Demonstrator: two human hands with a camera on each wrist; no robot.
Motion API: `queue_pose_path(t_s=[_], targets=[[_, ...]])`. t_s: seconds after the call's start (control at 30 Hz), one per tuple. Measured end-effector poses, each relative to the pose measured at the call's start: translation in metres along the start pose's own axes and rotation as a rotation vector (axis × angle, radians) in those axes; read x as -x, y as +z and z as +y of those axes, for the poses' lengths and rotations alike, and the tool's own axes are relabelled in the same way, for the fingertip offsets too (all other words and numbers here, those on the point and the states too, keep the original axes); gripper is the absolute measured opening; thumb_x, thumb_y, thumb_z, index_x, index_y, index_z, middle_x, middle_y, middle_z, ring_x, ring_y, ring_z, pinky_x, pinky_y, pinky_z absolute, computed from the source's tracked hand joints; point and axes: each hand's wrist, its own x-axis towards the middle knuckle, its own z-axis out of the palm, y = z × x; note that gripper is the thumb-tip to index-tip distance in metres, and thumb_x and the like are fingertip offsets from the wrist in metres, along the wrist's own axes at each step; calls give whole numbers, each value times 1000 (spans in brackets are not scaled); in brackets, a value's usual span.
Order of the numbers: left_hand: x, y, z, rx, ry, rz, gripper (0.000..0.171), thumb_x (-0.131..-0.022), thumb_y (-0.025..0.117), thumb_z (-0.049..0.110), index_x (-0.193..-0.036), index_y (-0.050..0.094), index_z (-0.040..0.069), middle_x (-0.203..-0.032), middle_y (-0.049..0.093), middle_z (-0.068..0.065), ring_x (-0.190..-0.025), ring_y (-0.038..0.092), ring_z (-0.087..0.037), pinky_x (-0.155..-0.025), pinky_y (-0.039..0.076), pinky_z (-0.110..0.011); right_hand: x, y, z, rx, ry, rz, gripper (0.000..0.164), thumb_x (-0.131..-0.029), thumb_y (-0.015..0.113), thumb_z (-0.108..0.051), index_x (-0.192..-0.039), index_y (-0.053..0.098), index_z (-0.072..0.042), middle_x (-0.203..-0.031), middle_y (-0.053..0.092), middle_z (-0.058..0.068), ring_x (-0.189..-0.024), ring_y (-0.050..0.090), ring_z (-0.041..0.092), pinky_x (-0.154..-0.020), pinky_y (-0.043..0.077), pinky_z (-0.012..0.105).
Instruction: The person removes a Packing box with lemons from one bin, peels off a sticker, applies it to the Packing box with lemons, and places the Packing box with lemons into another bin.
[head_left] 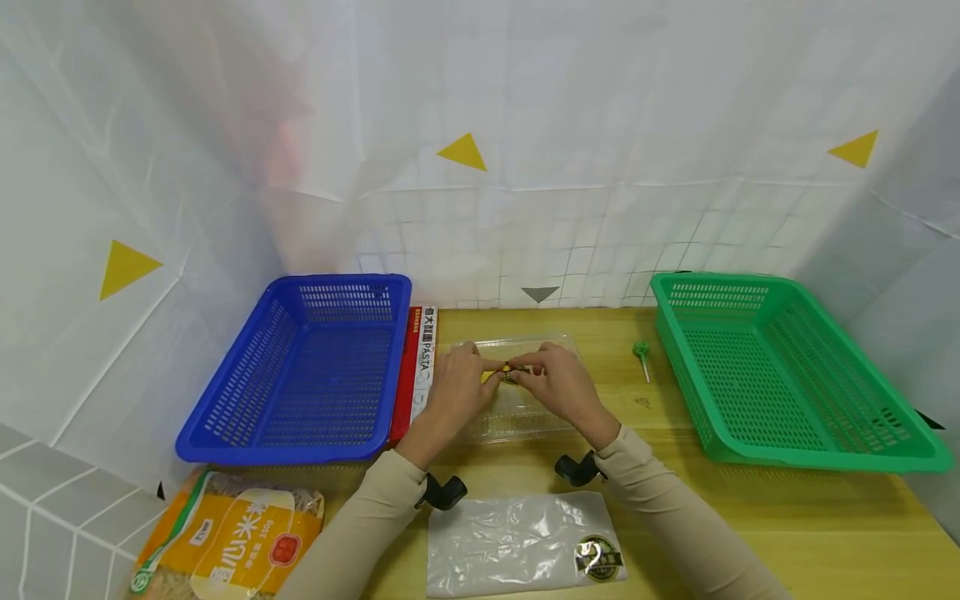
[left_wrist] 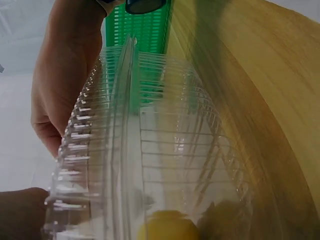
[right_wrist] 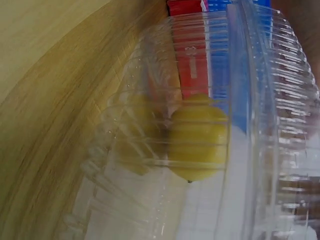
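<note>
A clear ribbed plastic clamshell container point(head_left: 517, 425) lies on the table with its lid down. Through its wall in the right wrist view shows a round yellow fruit point(right_wrist: 197, 137), perhaps a lemon; the left wrist view catches part of the same yellow fruit point(left_wrist: 167, 227). Over the lid, the left hand point(head_left: 461, 383) and right hand point(head_left: 561, 382) meet, thumbs and index fingers pinching a small dark round sticker point(head_left: 510, 375) from either side. Fingertips partly cover the sticker, so whether it touches the lid I cannot tell.
A blue basket point(head_left: 296, 454) stands left, a green basket point(head_left: 825, 458) right. Between them lie a red-and-white pasta box point(head_left: 405, 379) and a small green-topped stick point(head_left: 641, 352). Nearer are a clear plastic bag point(head_left: 510, 542) with a round sticker and an orange noodle packet point(head_left: 232, 533).
</note>
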Motion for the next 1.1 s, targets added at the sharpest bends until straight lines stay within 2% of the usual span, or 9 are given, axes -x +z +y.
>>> queue_pose_path(t_s=[0.17,0.3,0.5,0.63,0.83,0.97,1.1], targets=[[1,0,-2,-13,-17,-15,25,-96,78,30,-119,80,20,-79,52,-2,-74,47,-19,-65,36,-31,1,-2,1,7,-8,-12,18,-93,81,-16,-111,83,-13,-70,54,-6,-65,45,16,-56,39,34],[2,0,-2,-36,-22,0,23,-95,80,31,-115,81,21,-79,51,-1,-74,47,-19,-67,36,-32,2,-4,1,19,12,-7,17,-91,83,-18,-108,84,-14,-68,54,-7,-64,44,15,-56,38,34],[6,0,-3,-70,-29,56,18,-93,82,33,-107,84,22,-79,46,1,-75,44,-18,-70,36,-33,6,-8,2,41,36,7,14,-89,85,-17,-103,85,-13,-69,52,-6,-65,43,17,-56,38,33],[8,2,-5,-50,-23,115,16,-91,83,31,-102,86,19,-82,47,1,-79,45,-19,-71,37,-34,7,-10,2,51,45,38,12,-88,86,-14,-100,85,-11,-70,55,-6,-68,45,18,-58,39,34],[12,5,-13,67,-70,206,25,-85,89,30,-101,83,12,-98,52,-4,-94,50,-23,-81,44,-39,8,-9,1,35,70,73,10,-89,84,-11,-99,85,-10,-72,59,-5,-68,49,18,-58,40,34],[17,8,-20,170,-154,259,39,-82,91,29,-111,77,7,-111,54,-12,-107,51,-30,-89,46,-44,10,-8,2,13,98,81,7,-91,81,-9,-98,84,-8,-80,70,-1,-65,54,15,-54,43,33],[22,9,-27,281,-258,270,52,-86,86,26,-127,68,-1,-124,53,-21,-117,50,-37,-98,46,-49,11,-8,3,-9,112,108,7,-94,79,-9,-99,82,-6,-83,71,3,-63,55,16,-54,46,35]])
